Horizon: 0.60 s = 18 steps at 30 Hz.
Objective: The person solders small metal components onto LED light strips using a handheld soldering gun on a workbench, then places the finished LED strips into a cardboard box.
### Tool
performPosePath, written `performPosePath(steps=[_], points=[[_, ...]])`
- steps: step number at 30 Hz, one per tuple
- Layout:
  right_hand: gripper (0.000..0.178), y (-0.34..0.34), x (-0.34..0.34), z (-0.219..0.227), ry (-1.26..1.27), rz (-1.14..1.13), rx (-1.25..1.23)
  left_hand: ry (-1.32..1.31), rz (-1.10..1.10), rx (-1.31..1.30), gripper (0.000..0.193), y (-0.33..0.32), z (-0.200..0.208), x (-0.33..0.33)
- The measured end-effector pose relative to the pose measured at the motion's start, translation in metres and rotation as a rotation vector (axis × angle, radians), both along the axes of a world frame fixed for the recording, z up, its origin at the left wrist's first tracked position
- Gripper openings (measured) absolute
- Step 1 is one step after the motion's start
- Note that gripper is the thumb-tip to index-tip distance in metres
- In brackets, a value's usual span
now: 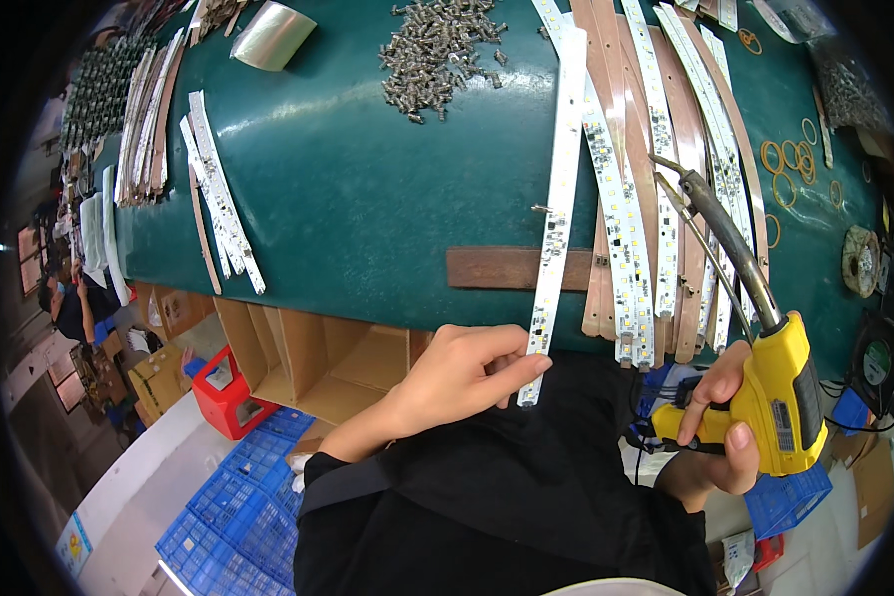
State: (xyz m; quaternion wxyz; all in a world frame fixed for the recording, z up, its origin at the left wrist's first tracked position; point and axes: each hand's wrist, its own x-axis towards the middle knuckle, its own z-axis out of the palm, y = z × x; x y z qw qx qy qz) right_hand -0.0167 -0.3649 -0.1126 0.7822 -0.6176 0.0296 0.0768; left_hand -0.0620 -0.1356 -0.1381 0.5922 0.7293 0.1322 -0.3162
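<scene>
Between the thumb and fingers of my left hand is the near end of a long white LED circuit strip. The strip slants away from me over a brown wooden bar on the green table. My right hand is wrapped round the grip of a yellow soldering gun. Its metal tip and thin feed tube point up and left, over a pile of LED strips with copper-coloured backs. A small metal part stands out from the left edge of the held strip.
A heap of small metal connectors lies at the far middle, with a roll of tape left of it. More strips lie at left. Rubber bands are scattered at right. Cardboard boxes and blue crates stand below the table edge.
</scene>
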Motion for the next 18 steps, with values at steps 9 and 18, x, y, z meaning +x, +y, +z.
performPosePath(steps=[9, 18], points=[[0.053, -0.003, 0.002, -0.001, 0.004, -0.038, 0.019, -0.279, 0.28, 0.221, 0.014, 0.032, 0.012, -0.005], [0.053, -0.01, 0.001, -0.004, -0.017, -0.024, 0.04, -0.433, 0.645, 1.24, 0.036, 0.198, -0.009, -0.014]])
